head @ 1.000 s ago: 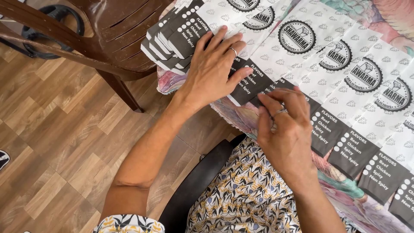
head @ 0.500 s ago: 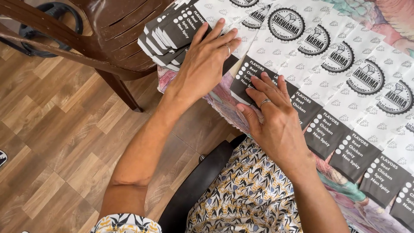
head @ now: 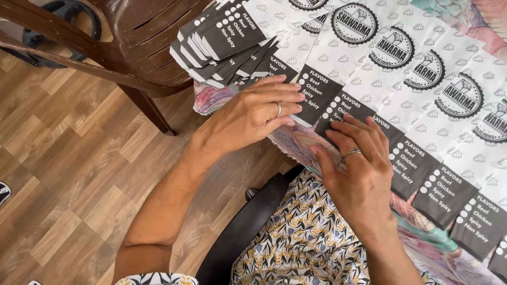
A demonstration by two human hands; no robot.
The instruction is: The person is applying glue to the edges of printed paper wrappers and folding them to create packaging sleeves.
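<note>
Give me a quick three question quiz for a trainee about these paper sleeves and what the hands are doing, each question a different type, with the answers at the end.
1. True or false: the left hand rests flat on the dark end of a printed paper sleeve.
2. Which hands wear a ring? A) left only B) right only C) both
3. Fill in: the fanned stack of sleeves lies beside a brown plastic ____.

Key:
1. True.
2. C; the right hand shows one too.
3. Chair.
</note>
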